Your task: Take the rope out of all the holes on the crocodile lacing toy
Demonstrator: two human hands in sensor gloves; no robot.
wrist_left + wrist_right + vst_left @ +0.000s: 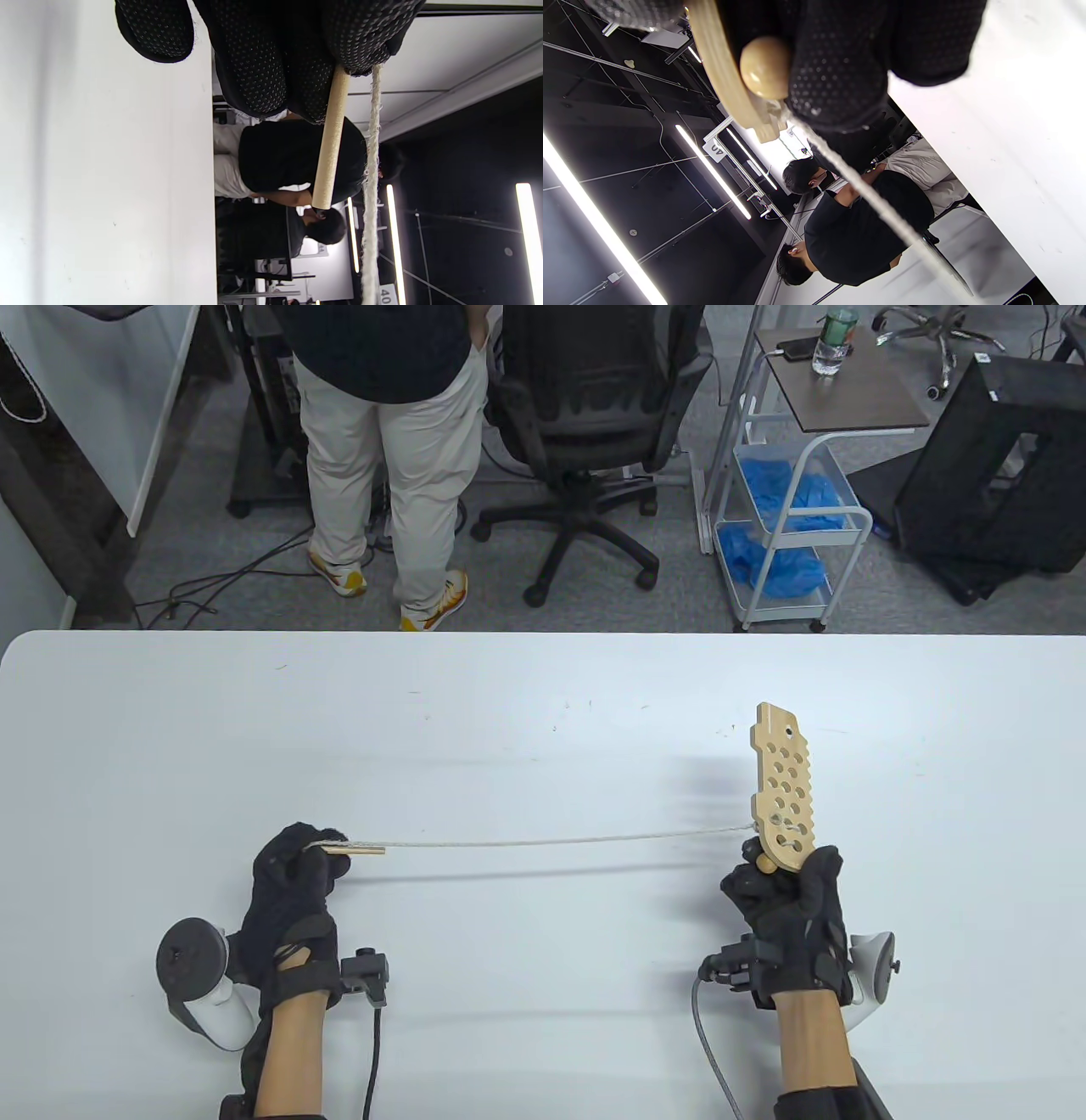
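The wooden crocodile lacing toy (pixel 782 789), a flat board full of holes, stands raised above the table at the right, gripped at its lower end by my right hand (pixel 789 891). A pale rope (pixel 560 841) runs taut from the toy's lower holes leftward to my left hand (pixel 297 865). That hand pinches the wooden needle (pixel 355 849) at the rope's end. In the left wrist view the needle (pixel 331 140) juts from under the gloved fingers (pixel 271 63) beside the rope (pixel 371 178). The right wrist view shows the toy's edge (pixel 721 76), a wooden bead (pixel 765 67) and the rope (pixel 874 199).
The white table (pixel 543 712) spans the view. Beyond its far edge a person (pixel 390 449) stands by an office chair (pixel 585 432), and a white cart (pixel 789 509) holds blue material.
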